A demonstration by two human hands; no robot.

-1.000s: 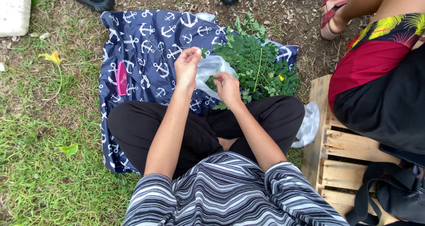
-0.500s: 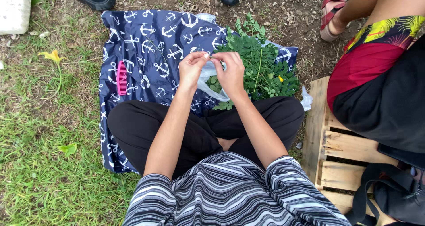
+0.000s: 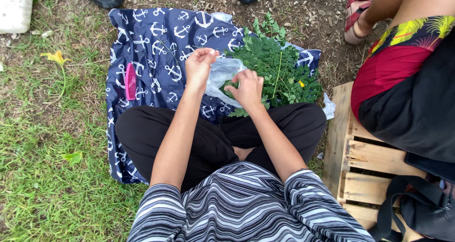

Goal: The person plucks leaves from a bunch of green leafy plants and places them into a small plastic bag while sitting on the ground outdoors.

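Leafy sprigs (image 3: pixel 277 69) just right of hands, left hand (image 3: pixel 199 67), right hand (image 3: pixel 247 88)

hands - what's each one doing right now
Left hand: fingers pinched shut on a thin stem.
Right hand: curled over the clear bag beside the leaves; grip cannot be told.

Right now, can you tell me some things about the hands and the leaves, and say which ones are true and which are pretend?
1. The pink comb lies on the anchor cloth. True.
2. The left hand is pressed flat on the grass. False: it is raised over the cloth with its fingertips pinched together.
3. The right hand is over the clear plastic bag, beside the green leaves. True.
4. The leaves are piled on the wooden pallet. False: they lie on the cloth.
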